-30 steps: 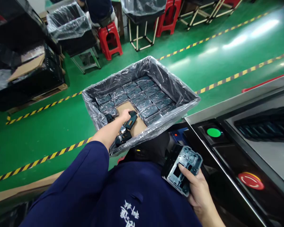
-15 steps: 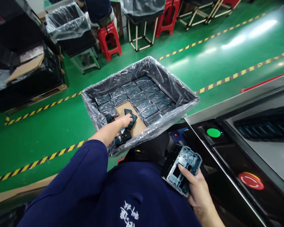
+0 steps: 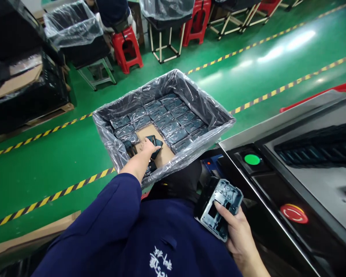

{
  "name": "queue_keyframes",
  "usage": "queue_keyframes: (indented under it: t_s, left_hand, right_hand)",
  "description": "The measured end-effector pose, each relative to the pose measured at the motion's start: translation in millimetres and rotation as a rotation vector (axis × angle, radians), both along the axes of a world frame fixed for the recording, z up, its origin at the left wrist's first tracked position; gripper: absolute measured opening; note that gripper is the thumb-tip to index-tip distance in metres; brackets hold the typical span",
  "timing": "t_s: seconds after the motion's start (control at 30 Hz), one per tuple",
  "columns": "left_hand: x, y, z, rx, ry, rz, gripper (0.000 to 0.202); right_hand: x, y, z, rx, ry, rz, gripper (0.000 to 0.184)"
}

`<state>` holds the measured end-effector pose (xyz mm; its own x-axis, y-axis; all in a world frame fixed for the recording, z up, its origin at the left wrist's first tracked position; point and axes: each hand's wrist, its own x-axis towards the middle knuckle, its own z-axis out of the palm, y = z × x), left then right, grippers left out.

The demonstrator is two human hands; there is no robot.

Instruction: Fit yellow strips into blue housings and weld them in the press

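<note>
My right hand (image 3: 238, 227) grips a stack of dark plastic housings (image 3: 225, 197) in front of my body, its thumb across the top one's moulded inner face. My left hand (image 3: 146, 149) reaches into a black crate (image 3: 210, 109) lined with clear plastic. Its thumb and fingers are closed around a small dark plastic part (image 3: 156, 151) over a bare cardboard sheet (image 3: 166, 157). Wrapped dark parts (image 3: 167, 127) lie in rows around the back and right of the crate. My left forearm partly covers other loose dark parts at the near left.
To the right stands a machine panel with a green button (image 3: 252, 159) and a red emergency stop (image 3: 294, 213). Beyond the crate are red stools (image 3: 127, 50), a lined bin (image 3: 72, 29) and a seated person (image 3: 112, 13). Striped tape (image 3: 72, 188) marks the green floor.
The view has shifted slightly, moving the surroundings left. My left hand has turned and moved a little over the small dark part. My right hand keeps its hold on the housings.
</note>
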<state>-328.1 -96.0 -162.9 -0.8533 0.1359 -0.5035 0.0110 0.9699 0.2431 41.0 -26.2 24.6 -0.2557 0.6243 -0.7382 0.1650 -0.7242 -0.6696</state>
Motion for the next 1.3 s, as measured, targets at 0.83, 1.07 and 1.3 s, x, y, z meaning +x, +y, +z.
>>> queue_keyframes:
  t_s: [0.83,1.07,1.3]
  left_hand:
    - [-29,-12,29.6,0.229,-0.109,-0.921,0.056]
    - [-11,5,22.3,0.037,0.119,-0.332,0.073]
    - [34,20,-10.7,-0.102,0.053,-0.019,0.112]
  right_hand:
    - [-2,0,-5.0,-0.004,-0.01,0.013,0.083]
    - [-5,-3,-3.3,-0.012,-0.014,0.001,0.082]
    - [-6,-3,-4.0,0.008,-0.045,0.018,0.08]
